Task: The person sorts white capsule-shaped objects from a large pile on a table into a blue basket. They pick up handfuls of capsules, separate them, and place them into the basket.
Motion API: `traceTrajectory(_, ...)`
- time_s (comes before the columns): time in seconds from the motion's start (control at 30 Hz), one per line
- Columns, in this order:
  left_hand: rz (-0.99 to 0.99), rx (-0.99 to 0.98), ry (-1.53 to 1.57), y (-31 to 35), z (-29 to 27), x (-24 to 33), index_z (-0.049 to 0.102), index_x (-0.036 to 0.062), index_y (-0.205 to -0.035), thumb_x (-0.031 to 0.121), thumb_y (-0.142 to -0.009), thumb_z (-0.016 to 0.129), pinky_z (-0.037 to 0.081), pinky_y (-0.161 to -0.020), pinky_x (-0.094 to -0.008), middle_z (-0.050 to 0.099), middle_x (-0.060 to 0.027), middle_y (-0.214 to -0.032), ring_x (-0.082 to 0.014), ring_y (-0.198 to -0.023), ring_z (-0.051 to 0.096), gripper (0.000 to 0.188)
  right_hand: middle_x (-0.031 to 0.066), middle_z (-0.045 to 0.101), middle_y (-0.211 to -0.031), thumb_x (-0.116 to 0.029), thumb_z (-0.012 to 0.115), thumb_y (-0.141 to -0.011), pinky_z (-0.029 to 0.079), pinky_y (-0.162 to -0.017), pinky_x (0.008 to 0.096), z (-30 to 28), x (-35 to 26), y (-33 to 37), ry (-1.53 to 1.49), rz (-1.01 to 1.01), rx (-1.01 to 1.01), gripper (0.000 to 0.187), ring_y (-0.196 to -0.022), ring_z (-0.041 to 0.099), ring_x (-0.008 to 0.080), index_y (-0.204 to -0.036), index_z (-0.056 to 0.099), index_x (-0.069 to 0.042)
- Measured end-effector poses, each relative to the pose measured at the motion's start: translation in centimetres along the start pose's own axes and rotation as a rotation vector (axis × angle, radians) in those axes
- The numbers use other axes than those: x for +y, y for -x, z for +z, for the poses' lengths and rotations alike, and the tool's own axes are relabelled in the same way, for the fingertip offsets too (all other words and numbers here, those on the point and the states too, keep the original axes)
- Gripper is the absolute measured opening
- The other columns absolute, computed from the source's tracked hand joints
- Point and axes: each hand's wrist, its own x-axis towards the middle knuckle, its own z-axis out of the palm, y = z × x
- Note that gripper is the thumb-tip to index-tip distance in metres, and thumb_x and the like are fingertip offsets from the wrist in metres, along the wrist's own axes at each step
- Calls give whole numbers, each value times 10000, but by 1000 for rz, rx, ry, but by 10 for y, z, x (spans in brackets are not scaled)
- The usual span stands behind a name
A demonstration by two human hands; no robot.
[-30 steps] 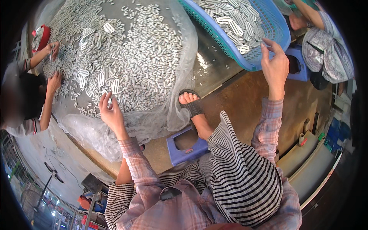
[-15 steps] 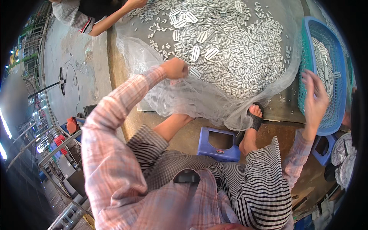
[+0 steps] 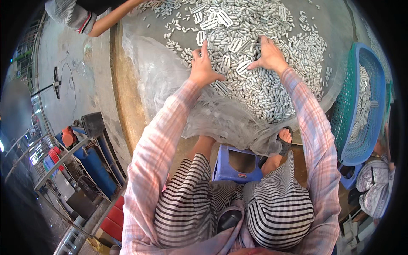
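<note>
A big heap of small silvery metal pieces (image 3: 272, 80) lies on a clear plastic sheet (image 3: 170, 80) spread over a low table. Among them are a few larger slotted buckle-like pieces (image 3: 225, 63). My left hand (image 3: 203, 63) rests flat on the heap's near left side, fingers spread. Further right, my right hand (image 3: 268, 54) also presses on the pieces with fingers apart. Neither hand holds anything that I can see.
A blue-green mesh basket (image 3: 361, 127) with more metal pieces stands at the right. Another person's forearm (image 3: 110, 19) reaches in from the top left. A blue plastic stool (image 3: 236, 163) sits under my knees, and a metal rack (image 3: 80, 170) with blue containers stands at the left.
My right hand has left the basket's rim and come onto the heap. My left hand has moved a little toward the middle of the pile. The view has swung so the heap is centred.
</note>
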Motion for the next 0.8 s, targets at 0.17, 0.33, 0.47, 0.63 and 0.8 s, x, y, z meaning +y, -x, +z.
traceTrajectory(0.17, -114, -247, 33, -29, -6, 27, -72, 57, -1449, 165, -438, 887, 390, -1028, -396, 220, -335, -1330, -466, -1205, 391, 1398, 282, 461, -1276, -378, 912, -435, 381, -1023, 382, 28, -18, 4, -253, -106, 38, 1211, -1193, 472, 367, -1372, 270, 42)
traceTrajectory(0.33, 136, -212, 299, -39, 10, 1, 24, 13, -1439, 121, -453, 868, 358, -1048, -368, 305, -263, -1349, -362, -1262, 385, 1302, 216, 498, -1270, -216, 866, -500, 365, -1018, 313, 45, -23, 2, -729, -150, -107, 1130, -1189, 482, 279, -1401, 238, 49)
traceTrajectory(0.47, 359, -122, 519, -3, 8, 39, 151, 42, -1424, 17, -550, 817, 338, -1058, -353, 370, -159, -1351, -238, -1260, 387, 1099, 93, 503, -1252, -45, 774, -578, 382, -977, 264, 12, -23, 42, -1055, -161, -207, 948, -1139, 494, 180, -1396, 296, -8)
traceTrajectory(0.63, 147, -270, 772, 23, -1, 47, 364, 129, -1389, -19, -625, 758, 505, -864, -328, 491, -67, -1282, -171, -1087, 543, 872, 64, 547, -1261, 1, 748, -622, 437, -955, 324, -20, 3, 91, -664, -310, -60, 845, -1142, 536, 208, -1370, 396, -176)
traceTrajectory(0.8, 266, 336, 131, 27, 3, 56, 651, 167, -1114, 44, -706, 680, 513, -695, -301, 569, -46, -1212, -171, -776, 608, 426, 103, 567, -1259, 8, 759, -615, 467, -912, 380, -44, 21, 125, -507, -156, -45, 836, -1125, 563, 298, -1344, 433, -242)
